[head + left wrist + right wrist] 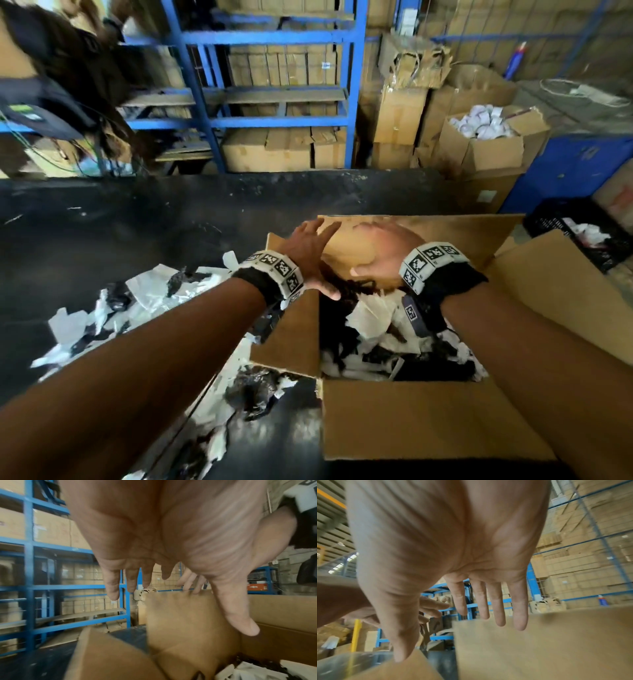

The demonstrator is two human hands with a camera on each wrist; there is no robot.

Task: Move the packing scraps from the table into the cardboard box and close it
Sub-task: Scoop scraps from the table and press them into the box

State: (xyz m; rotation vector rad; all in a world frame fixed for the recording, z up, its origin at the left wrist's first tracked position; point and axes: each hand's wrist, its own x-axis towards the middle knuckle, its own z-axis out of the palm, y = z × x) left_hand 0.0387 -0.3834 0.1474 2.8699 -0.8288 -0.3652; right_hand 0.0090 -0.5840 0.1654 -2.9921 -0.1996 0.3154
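The open cardboard box [411,418] stands on the black table [137,222] at the right, partly filled with white and black packing scraps [373,325]. More packing scraps [144,298] lie on the table left of the box and along its near left side. My left hand [308,250] and right hand [380,260] hover side by side over the box's far half, and both hold nothing. In the left wrist view the left hand [163,534] shows a bare palm and spread fingers above the far flap [188,615]. The right hand [453,540] has straight fingers in front of the far flap [539,642].
Blue shelving [274,34] stacked with cartons runs behind the table. An open carton of white items [486,137] and a black crate [582,233] stand at the right. Another person in a dark cap [51,85] is at the far left.
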